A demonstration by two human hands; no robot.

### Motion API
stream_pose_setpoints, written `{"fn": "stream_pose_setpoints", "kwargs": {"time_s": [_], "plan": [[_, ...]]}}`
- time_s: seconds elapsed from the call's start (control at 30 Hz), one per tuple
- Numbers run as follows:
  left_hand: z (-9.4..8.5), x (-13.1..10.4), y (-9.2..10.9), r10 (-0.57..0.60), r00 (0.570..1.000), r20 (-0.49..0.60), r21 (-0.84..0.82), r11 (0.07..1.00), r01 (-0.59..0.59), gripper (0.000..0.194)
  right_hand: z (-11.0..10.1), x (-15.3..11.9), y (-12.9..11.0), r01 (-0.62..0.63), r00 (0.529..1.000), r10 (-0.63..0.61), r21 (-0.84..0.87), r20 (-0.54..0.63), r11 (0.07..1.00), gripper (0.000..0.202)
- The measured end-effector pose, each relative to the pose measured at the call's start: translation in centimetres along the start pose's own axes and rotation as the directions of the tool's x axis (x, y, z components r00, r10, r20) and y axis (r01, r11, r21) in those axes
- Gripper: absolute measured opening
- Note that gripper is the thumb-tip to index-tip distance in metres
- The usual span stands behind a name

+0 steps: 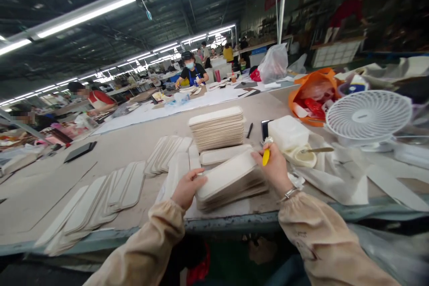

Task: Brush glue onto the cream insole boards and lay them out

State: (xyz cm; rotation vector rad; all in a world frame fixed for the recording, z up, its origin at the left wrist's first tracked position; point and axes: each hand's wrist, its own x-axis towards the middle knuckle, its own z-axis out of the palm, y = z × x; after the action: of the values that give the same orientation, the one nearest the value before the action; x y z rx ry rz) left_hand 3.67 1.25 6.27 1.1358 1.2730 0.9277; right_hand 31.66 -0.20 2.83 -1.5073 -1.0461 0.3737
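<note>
A pile of cream, round-cornered flat panels (pixel 231 174) lies in front of me, its lower edges blurred. My left hand (pixel 189 187) grips the left end of the top panel, thumb on its face. At the right end, the fingers of my right hand (pixel 275 169) close on the panel's edge. A small yellow tool (pixel 266 157) is tucked in that same hand; its exact kind does not show. Behind the pile stands a tall, neat stack of similar panels (pixel 217 127). More panels (pixel 125 185) lie fanned out in overlapping rows to the left.
On the right are a white fan (pixel 368 116), an orange bag (pixel 313 94), a white block-shaped container (pixel 288 133) and a round dish (pixel 303 157) with a flat stick across it. A black pen-like object (pixel 250 130) lies near the stack. A co-worker (pixel 192 73) sits across the table.
</note>
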Motion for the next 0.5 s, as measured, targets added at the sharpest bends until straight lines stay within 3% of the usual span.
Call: {"fn": "stream_pose_setpoints", "kwargs": {"time_s": [0.17,0.27,0.37,0.5], "plan": [[-0.3,9.3,1.3,0.089,0.989,-0.119,0.237,0.970,-0.058,0.045,2.4,4.0,0.9,-0.030,1.000,0.028,-0.179,-0.014,0.983,0.034],[0.2,13.5,1.1,0.163,0.970,-0.178,0.363,0.928,-0.089,0.037,3.8,5.4,2.5,-0.048,0.999,0.046,-0.257,-0.014,0.965,0.034],[0.5,15.7,0.5,0.222,0.952,-0.209,0.471,0.876,-0.101,0.028,4.7,5.9,4.2,-0.056,0.998,0.063,-0.322,0.012,0.945,0.032],[0.2,16.3,-0.6,0.255,0.952,-0.170,0.532,0.837,-0.129,0.026,4.9,5.7,5.1,-0.035,0.994,0.071,-0.388,0.079,0.921,0.031]]}}
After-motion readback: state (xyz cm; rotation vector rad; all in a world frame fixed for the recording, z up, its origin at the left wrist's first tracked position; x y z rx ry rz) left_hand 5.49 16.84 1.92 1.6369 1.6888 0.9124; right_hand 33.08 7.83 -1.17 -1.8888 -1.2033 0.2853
